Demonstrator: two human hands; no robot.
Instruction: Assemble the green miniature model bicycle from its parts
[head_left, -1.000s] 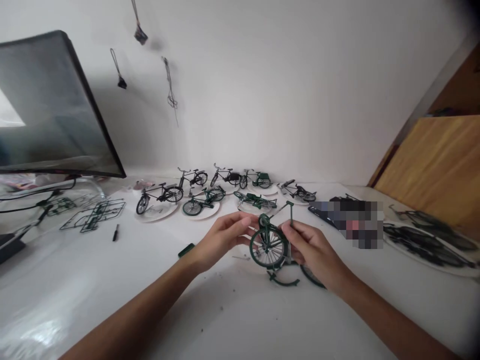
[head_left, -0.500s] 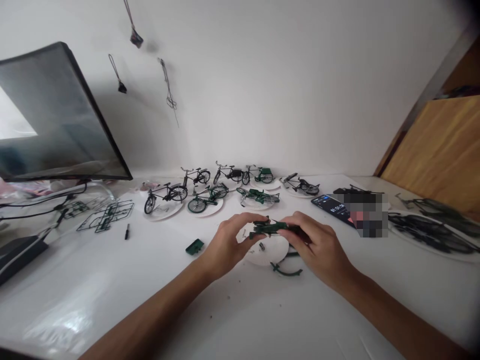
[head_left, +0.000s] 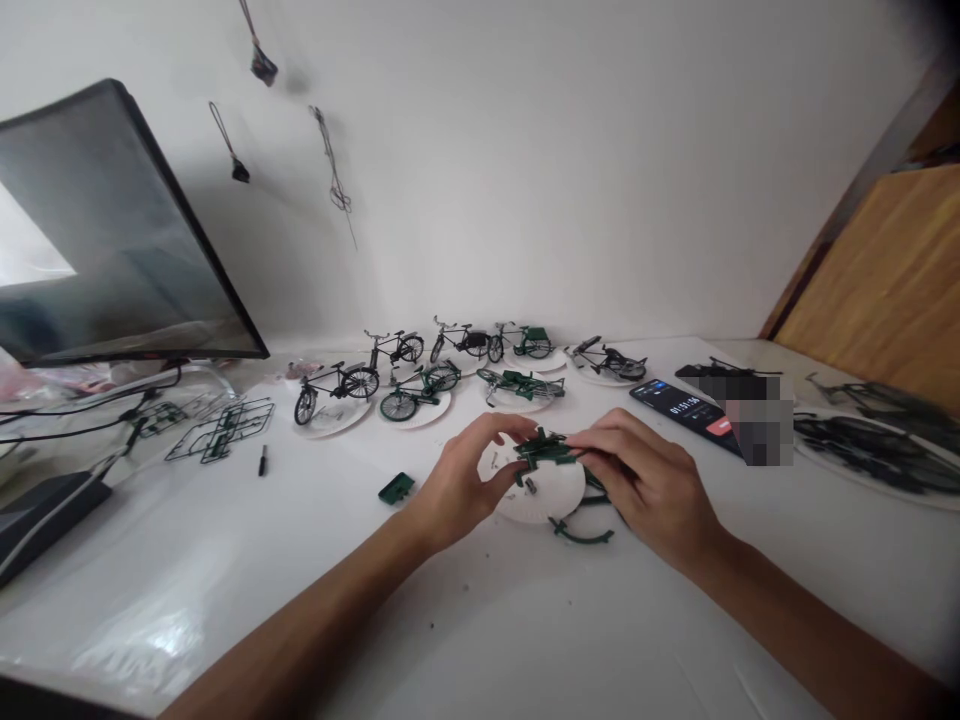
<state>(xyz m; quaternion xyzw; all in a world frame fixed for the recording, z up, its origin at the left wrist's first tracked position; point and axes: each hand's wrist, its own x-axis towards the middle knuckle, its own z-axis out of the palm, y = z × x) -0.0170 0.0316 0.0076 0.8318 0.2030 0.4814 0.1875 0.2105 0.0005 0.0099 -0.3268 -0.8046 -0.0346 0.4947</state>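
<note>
Dark green model parts are held between both hands above a white paper plate. My left hand grips their left side between thumb and fingers. The fingers of my right hand pinch the right side. Small metal pieces lie on the plate. A curved green part rests at the plate's front right edge, with more green pieces partly hidden by my right hand. To the left lies a small green tray-shaped part.
Several model bicycles stand or lie on plates along the wall. A phone is at the right. Green part frames, a small black tool and a monitor are at the left.
The green parts between my hands have been turned, and pieces now stick out at different angles. The fingers have shifted slightly on them. The whole view has moved a little.
</note>
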